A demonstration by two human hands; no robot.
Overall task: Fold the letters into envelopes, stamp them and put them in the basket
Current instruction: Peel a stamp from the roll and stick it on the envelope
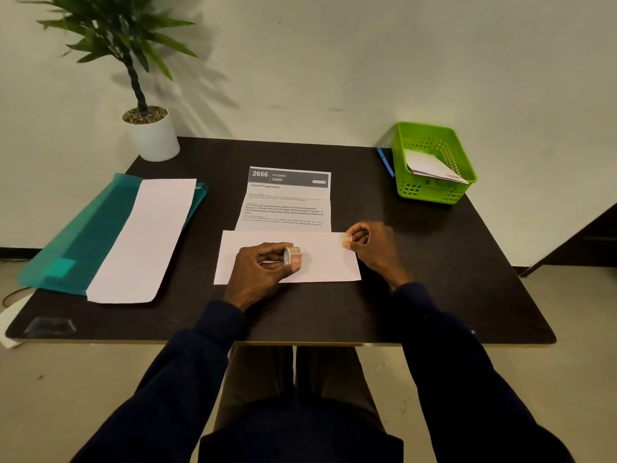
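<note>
A white envelope lies flat at the table's middle. My left hand rests on it and grips a small roll of orange stamps. My right hand pinches a single orange stamp at the envelope's top right corner. Behind the envelope lies a printed letter, partly covered by it. The green basket stands at the back right with an envelope leaning inside it.
A long white envelope lies on a teal folder at the left. A blue pen rests beside the basket. A potted plant stands at the back left corner of the dark table.
</note>
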